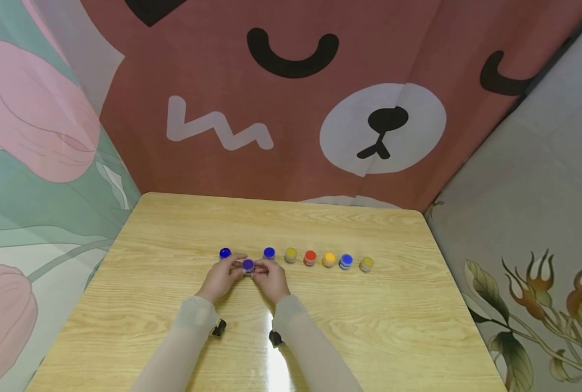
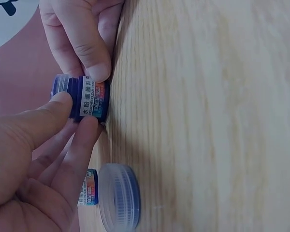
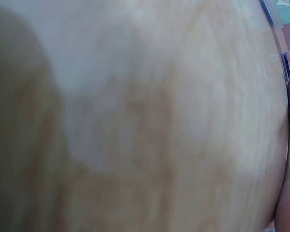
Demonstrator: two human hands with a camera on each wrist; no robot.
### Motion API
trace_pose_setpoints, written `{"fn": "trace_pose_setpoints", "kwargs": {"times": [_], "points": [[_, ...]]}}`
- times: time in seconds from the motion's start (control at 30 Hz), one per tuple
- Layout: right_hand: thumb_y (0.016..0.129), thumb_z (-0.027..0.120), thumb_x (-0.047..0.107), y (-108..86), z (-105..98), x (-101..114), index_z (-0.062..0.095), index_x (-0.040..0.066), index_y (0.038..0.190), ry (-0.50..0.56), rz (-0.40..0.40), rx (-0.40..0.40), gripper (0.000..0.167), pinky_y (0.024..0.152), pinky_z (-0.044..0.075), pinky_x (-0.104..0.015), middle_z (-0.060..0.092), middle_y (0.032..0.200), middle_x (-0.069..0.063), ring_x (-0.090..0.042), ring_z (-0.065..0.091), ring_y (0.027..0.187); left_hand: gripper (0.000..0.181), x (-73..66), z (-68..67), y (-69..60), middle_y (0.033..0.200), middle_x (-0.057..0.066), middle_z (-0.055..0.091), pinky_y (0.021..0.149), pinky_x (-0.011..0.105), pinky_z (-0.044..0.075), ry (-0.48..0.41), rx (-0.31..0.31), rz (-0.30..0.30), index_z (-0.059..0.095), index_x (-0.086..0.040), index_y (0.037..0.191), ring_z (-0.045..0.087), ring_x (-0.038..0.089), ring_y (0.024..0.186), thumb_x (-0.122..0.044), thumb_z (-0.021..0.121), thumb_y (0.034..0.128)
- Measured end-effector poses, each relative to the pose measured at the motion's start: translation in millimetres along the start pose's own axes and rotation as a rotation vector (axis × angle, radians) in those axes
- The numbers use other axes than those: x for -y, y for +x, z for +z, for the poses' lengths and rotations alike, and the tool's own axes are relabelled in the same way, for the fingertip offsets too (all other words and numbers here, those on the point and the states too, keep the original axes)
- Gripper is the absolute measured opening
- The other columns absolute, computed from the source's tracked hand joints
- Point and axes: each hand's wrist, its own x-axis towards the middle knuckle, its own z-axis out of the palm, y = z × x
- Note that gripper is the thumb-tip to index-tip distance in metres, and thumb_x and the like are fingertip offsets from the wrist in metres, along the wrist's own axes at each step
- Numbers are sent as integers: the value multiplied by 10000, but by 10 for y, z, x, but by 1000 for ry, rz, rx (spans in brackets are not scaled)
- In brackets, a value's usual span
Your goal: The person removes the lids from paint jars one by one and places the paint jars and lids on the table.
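A small gouache paint jar (image 1: 248,266) with a purple-blue lid stands between the two hands, a printed label round its body. My left hand (image 1: 219,279) pinches it from the left; in the left wrist view the thumb presses the ridged lid and a finger touches the label. From the other side my right hand (image 1: 273,280) holds the jar body, its thumb on the label. Just left of the hands is a dark blue jar (image 1: 225,253). The left wrist view has a loose clear lid (image 2: 118,198) on the table beside another labelled jar (image 2: 89,188).
To the right runs a row of paint jars: a blue-lidded jar (image 1: 269,252) behind the right hand, then a red-lidded jar (image 1: 310,257), an orange-yellow one (image 1: 329,259) and several more. The wooden table (image 1: 369,332) ends at a patterned cloth (image 1: 212,174) behind.
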Motion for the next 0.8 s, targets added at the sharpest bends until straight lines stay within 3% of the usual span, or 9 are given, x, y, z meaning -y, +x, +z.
{"fn": "trace_pose_setpoints", "kwargs": {"times": [0.17, 0.47, 0.8], "points": [[865, 743, -69, -4, -11, 9, 704, -59, 1131, -3, 10, 3, 269, 800, 582, -213, 685, 1051, -151, -255, 694, 938, 365, 2, -13, 11, 1159, 179, 703, 933, 487, 562, 24, 14, 2, 642, -45, 1323, 702, 340, 1035, -40, 677, 959], [867, 745, -63, -11, -14, -11, 705, -54, 1129, 3, -2, 3, 266, 798, 588, -226, 682, 1048, -147, -231, 691, 926, 332, 13, 16, -1, 1159, 167, 711, 937, 503, 554, -1, -17, -7, 648, -56, 1282, 704, 331, 1032, -61, 693, 954], [859, 750, -64, -10, -4, -23, 708, -58, 1116, 15, -17, -9, 261, 794, 587, -220, 686, 1042, -155, -249, 698, 920, 406, 20, -32, 6, 1170, 191, 696, 947, 502, 554, -17, 33, 23, 616, -50, 1366, 693, 353, 1053, 19, 637, 967]]}}
